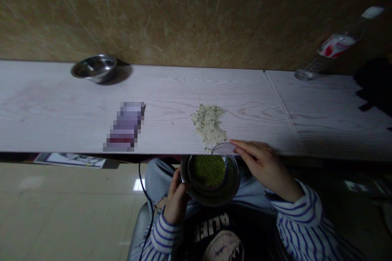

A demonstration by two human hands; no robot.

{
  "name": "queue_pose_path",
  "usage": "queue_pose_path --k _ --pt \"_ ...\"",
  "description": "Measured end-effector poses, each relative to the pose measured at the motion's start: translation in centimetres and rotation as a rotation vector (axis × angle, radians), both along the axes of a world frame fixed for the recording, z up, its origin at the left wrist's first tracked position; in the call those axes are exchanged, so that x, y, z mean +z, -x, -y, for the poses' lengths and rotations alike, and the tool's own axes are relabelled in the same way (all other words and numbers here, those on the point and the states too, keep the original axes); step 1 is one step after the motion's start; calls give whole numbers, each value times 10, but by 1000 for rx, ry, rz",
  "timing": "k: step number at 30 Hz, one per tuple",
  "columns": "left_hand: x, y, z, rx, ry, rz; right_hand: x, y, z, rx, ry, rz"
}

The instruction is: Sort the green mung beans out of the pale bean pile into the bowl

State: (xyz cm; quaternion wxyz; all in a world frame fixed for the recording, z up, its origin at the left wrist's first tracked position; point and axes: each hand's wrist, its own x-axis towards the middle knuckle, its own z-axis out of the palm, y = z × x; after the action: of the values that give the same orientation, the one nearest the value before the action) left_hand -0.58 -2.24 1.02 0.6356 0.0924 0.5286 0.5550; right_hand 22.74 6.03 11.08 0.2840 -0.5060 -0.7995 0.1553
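Observation:
My left hand [177,197] grips the left rim of a steel bowl [234,183] just below the table's front edge. Green mung beans [210,170] cover the bowl's bottom. Between the thumb and fingers of my right hand [265,163] is a thin, pale, see-through disc or scraper [223,148], its kind not clear. It lies at the table edge, close above the bowl and touching the near end of a pile of white rice-like grains [211,124] mixed with green beans.
On the white wood-grain table [171,89] an empty-looking steel bowl [94,68] stands at the back left. A blurred-out flat object [125,126] lies at the left. A plastic bottle [333,47] and a dark item [375,85] are at the right. A cable [150,202] hangs down.

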Motion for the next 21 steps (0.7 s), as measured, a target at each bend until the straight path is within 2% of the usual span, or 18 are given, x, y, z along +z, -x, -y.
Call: queue_pose_path --k 13,21 --pt "0 0 0 -10 -11 -3 -5 3 2 12 8 -19" --pt "-3 2 1 -9 14 -22 -5 10 -9 2 -13 5"
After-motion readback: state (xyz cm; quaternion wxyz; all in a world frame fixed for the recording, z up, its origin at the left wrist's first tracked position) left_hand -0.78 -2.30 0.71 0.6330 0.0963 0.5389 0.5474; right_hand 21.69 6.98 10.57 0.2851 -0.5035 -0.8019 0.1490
